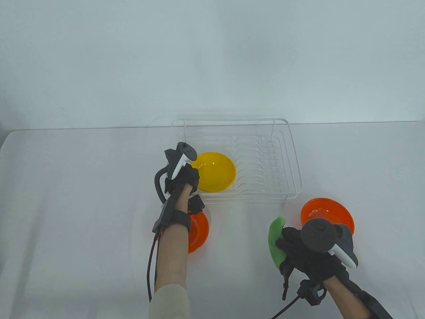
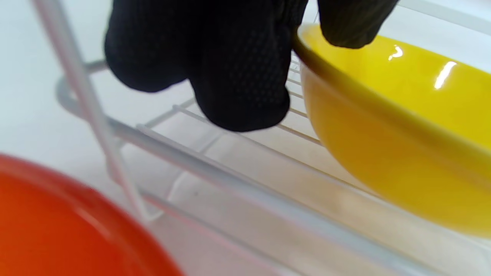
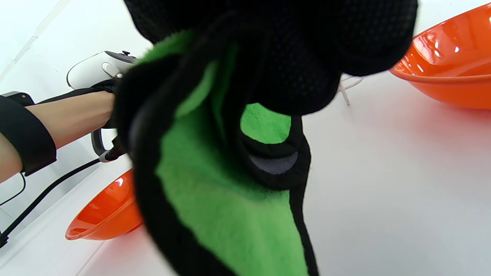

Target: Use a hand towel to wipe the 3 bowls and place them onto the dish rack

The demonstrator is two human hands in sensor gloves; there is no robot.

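I read this as bowl one being racked: left hand [image 1: 183, 179] pinches yellow bowl [image 1: 215, 171] rim, bowl inside rack [image 1: 294, 166]. Right hand [image 1: 303, 252] grips towel [image 1: 276, 241]. Next: release, fetch an orange bowl [image 1: 327, 214].

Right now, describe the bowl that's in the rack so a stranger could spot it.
Find the white wire dish rack at the table's middle. In its left half sits the yellow bowl, its rim held by the left hand. It is the only yellow bowl.
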